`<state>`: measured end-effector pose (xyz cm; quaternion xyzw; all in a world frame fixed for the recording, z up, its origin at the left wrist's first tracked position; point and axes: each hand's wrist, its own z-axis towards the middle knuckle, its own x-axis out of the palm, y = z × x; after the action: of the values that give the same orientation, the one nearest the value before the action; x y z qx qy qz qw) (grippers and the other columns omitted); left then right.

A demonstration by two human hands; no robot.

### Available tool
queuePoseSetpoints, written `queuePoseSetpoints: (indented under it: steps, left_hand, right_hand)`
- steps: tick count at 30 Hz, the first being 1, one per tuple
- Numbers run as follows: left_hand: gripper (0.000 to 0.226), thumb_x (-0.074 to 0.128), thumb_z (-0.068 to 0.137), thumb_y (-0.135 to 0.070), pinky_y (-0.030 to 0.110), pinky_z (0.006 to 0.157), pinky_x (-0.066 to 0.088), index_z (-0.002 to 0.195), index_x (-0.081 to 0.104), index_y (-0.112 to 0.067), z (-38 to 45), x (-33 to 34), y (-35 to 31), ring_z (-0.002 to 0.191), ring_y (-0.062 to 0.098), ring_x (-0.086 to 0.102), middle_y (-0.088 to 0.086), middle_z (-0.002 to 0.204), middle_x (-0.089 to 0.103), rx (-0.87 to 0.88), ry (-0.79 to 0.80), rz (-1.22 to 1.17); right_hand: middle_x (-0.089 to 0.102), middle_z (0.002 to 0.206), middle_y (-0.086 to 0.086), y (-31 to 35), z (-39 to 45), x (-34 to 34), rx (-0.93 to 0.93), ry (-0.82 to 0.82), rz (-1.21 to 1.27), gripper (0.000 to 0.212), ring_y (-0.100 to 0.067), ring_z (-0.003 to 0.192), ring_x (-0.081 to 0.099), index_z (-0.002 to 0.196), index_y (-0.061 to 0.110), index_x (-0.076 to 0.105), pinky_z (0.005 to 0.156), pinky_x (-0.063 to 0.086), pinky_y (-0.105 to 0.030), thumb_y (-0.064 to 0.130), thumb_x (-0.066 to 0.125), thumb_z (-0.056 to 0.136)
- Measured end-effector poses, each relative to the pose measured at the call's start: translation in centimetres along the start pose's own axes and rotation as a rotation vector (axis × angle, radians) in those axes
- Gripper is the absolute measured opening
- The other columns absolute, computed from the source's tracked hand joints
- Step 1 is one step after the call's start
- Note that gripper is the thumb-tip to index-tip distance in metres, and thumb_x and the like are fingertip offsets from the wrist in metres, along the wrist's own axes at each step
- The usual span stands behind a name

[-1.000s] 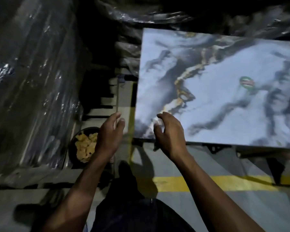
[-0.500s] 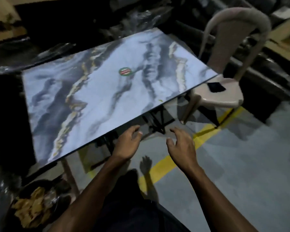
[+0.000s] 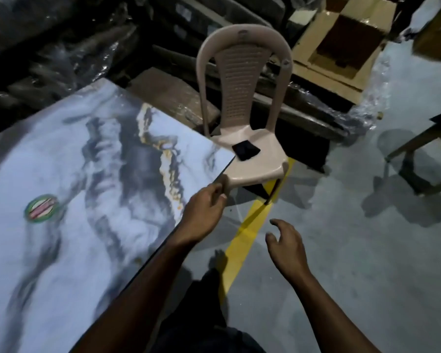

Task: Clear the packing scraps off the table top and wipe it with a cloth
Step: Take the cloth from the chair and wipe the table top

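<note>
The marble-patterned table top point(image 3: 69, 238) fills the left half of the view, with a round green and red sticker point(image 3: 41, 208) on it. A dark folded cloth point(image 3: 246, 150) lies on the seat of a beige plastic chair point(image 3: 242, 98) past the table's right corner. My left hand point(image 3: 204, 211) hovers at the table's near edge, fingers loosely curled and holding nothing. To its right, my right hand point(image 3: 285, 244) hangs over the floor with spread, relaxed fingers and is empty.
A yellow floor line point(image 3: 247, 233) runs under the chair toward me. Plastic-wrapped goods point(image 3: 69, 52) are stacked behind the table. An open cardboard box point(image 3: 341, 44) sits at the back right, and a dark table frame point(image 3: 423, 154) stands at the right edge.
The view has swung right from the table's left end to its right corner. Both hands moved along the near edge toward the chair, staying empty. The bowl of scraps on the floor left the view.
</note>
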<state>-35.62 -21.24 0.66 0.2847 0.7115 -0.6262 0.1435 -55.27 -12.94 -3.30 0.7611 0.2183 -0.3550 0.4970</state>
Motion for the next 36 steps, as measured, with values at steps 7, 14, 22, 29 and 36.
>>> queuePoseSetpoints:
  steps: [7,14,22,29,36]
  left_hand:
    - [0.048,0.046,0.093,-0.035,0.036,0.100,0.042,0.136,0.052,-0.015,16.7,-1.2,-3.7,0.126,0.028,0.051,0.010,0.135,0.058,0.073,0.053,0.215]
    - [0.046,0.048,0.096,-0.029,0.036,0.104,0.041,0.138,0.050,-0.011,28.3,1.7,-4.7,0.126,0.028,0.052,0.009,0.140,0.055,-0.004,0.120,0.262]
    - [0.040,0.049,0.096,-0.030,0.032,0.100,0.041,0.132,0.055,-0.012,41.1,7.9,-3.6,0.123,0.028,0.053,0.011,0.134,0.058,-0.333,0.089,0.185]
    - [0.015,0.052,0.094,-0.023,0.029,0.064,0.034,0.086,0.058,-0.012,48.2,12.6,-2.1,0.079,0.023,0.051,0.009,0.090,0.057,-0.814,0.011,-0.239]
    - [0.029,0.045,0.099,-0.032,0.035,0.087,0.045,0.121,0.055,-0.016,52.7,17.1,1.6,0.099,0.023,0.056,0.004,0.106,0.060,-1.175,-0.179,-0.697]
  right_hand:
    - [0.051,0.143,-0.005,2.9,11.5,-3.0,0.091,0.002,0.085,0.041,-0.024,0.131,0.046,0.138,0.016,0.051,0.106,0.039,-0.037,0.019,0.053,0.097]
    - [0.055,0.137,-0.005,4.5,24.4,-3.2,0.121,0.069,0.178,0.038,-0.026,0.126,0.050,0.134,0.018,0.055,0.100,0.045,-0.039,0.021,0.053,0.096]
    - [0.054,0.138,-0.010,3.7,42.8,-3.6,0.055,0.272,0.131,0.040,-0.029,0.126,0.049,0.134,0.015,0.054,0.105,0.040,-0.039,0.018,0.053,0.095]
    - [0.058,0.135,-0.013,3.3,55.5,-4.7,0.041,0.394,0.037,0.038,-0.031,0.126,0.051,0.133,0.008,0.056,0.100,0.040,-0.034,0.014,0.053,0.095]
    - [0.055,0.140,-0.011,0.9,64.1,-0.4,0.099,0.497,0.067,0.042,-0.029,0.129,0.049,0.137,0.009,0.053,0.106,0.040,-0.036,0.019,0.052,0.096]
